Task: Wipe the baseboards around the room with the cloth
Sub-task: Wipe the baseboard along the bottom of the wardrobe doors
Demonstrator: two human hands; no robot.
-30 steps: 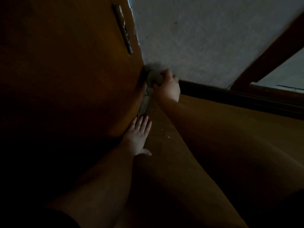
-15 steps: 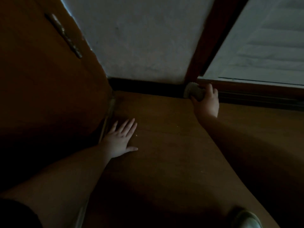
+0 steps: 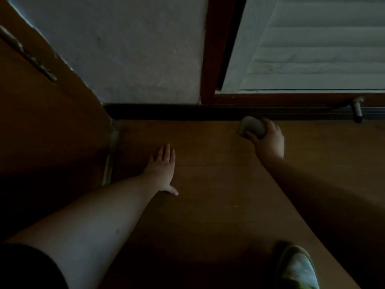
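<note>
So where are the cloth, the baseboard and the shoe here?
cloth [image 3: 251, 126], head view, its bare grey top.
baseboard [image 3: 166, 112], head view, dark strip under the wall.
shoe [image 3: 300, 270], head view, its pale upper.

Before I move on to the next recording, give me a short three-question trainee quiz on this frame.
1. True or false: the left hand lies flat on the floor with straight fingers.
2. Which hand grips the cloth?
A. the left hand
B. the right hand
C. neither
3. Fill in: the cloth is held low, next to the dark ____ that runs along the foot of the wall.

Key
1. True.
2. B.
3. baseboard. Whether the cloth actually touches it cannot be told in this dim picture.
</note>
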